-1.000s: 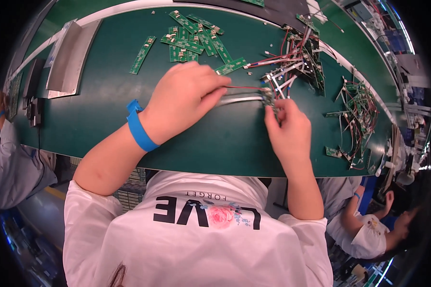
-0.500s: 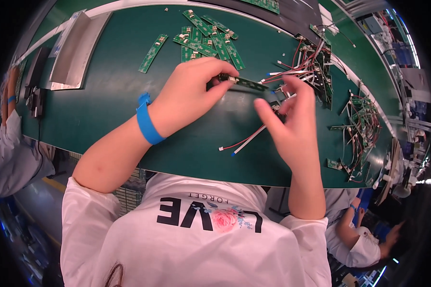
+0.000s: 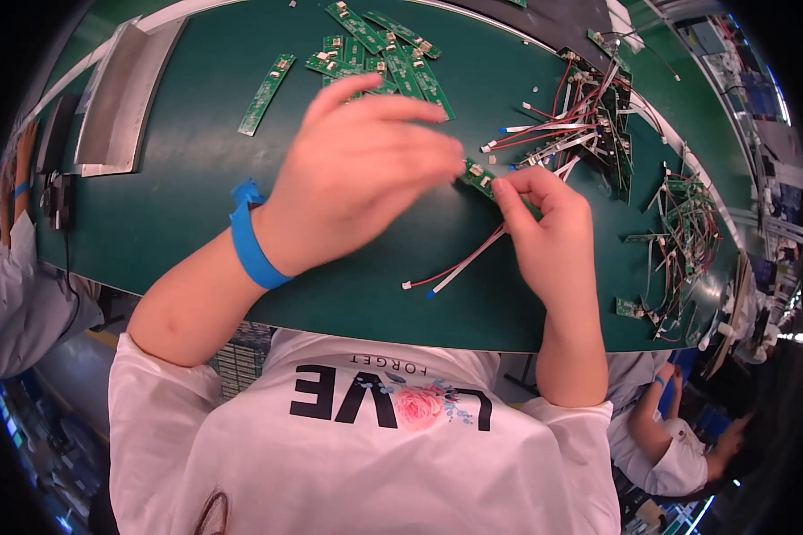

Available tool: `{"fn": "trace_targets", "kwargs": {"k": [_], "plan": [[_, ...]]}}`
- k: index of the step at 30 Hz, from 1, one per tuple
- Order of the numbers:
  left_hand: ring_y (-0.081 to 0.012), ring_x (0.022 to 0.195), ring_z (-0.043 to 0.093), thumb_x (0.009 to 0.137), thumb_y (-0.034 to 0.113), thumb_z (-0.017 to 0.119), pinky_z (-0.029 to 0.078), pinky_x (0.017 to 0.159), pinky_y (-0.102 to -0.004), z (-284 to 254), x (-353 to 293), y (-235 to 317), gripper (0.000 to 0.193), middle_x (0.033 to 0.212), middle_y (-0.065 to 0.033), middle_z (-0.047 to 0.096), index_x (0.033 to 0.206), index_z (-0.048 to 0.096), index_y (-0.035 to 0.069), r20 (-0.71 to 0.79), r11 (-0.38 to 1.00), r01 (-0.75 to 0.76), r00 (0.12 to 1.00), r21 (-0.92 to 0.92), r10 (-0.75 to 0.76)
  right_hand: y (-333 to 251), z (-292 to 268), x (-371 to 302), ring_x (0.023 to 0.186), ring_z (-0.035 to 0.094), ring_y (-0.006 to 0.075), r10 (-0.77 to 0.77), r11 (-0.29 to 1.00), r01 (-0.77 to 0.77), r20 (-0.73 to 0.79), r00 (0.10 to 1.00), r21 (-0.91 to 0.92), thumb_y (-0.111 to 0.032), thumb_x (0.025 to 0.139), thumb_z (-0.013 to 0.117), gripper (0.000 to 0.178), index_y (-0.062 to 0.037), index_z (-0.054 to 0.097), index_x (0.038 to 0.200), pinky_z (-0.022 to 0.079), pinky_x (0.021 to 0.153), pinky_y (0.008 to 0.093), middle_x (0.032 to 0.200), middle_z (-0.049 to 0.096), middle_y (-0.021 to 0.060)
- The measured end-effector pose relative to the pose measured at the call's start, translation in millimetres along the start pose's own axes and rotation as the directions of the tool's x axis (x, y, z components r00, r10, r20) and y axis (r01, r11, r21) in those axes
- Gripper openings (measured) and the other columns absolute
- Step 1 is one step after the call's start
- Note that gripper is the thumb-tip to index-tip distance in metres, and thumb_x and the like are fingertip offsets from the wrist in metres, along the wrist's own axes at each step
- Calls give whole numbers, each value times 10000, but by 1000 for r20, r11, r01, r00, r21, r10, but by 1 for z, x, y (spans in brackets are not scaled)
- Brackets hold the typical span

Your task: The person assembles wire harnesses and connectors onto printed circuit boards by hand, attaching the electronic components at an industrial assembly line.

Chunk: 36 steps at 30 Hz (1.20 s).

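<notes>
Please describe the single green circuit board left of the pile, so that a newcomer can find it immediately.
On the green tabletop, find the pile of circuit boards beyond the left hand. Left of it lies one narrow, slanted green board; unlike the overlapping boards in the pile, it touches no other.

A wide fisheye camera, worn on the head of the person (image 3: 348, 473), looks steeply down in this single view. The hands (image 3: 366, 160) are quite near, around the middle of frame; the counter (image 3: 196, 134) has its edges bent.
</notes>
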<state>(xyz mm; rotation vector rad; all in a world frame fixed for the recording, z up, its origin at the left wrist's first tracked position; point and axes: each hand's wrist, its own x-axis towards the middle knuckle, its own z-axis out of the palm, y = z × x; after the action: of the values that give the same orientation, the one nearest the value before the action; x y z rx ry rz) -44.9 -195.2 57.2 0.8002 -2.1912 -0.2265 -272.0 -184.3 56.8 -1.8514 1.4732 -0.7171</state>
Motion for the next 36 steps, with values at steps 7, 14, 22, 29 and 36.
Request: {"fn": "trace_targets", "kwargs": {"k": [7,14,22,29,36], "plan": [[-243,1048,579,751,103,710,293,1047,-496,13,3,-6,424,1181,-24,594,1161,607,135,158,994,64,986,-87,-49,-15,-14,1,607,494,38,209,757,-380,354,912,531,-89,939,543,129,11,594,1002,379,539,188,682,551,-33],[-223,772,566,713,16,674,401,960,-460,14,-3,-1,226,799,-25,570,919,616,87,358,926,63,930,-371,80,-17,-18,3,586,459,49,107,799,-425,596,796,425,-11,905,566,282,-34,411,1140,350,526,199,633,500,-32],[-138,621,560,766,8,663,480,636,-277,-4,2,7,183,699,-35,494,895,537,38,567,785,422,816,-454,-110,-11,-20,-3,647,502,69,33,891,-150,268,963,429,-23,897,581,251,-25,449,1111,398,584,203,737,553,6],[-87,645,601,837,27,666,464,581,-201,3,-2,-7,219,814,-13,534,979,499,30,430,373,655,733,-657,-527,-5,-33,-26,839,502,258,-401,741,548,398,825,-389,-6,691,622,293,-96,685,962,419,765,345,846,502,75],[-95,655,631,840,66,677,462,593,-195,2,0,-12,217,789,-24,602,984,520,23,364,424,656,725,-625,-585,-1,-27,-5,877,500,243,-528,429,637,394,752,-641,-84,746,592,254,-45,649,990,408,825,363,905,497,70]]}}
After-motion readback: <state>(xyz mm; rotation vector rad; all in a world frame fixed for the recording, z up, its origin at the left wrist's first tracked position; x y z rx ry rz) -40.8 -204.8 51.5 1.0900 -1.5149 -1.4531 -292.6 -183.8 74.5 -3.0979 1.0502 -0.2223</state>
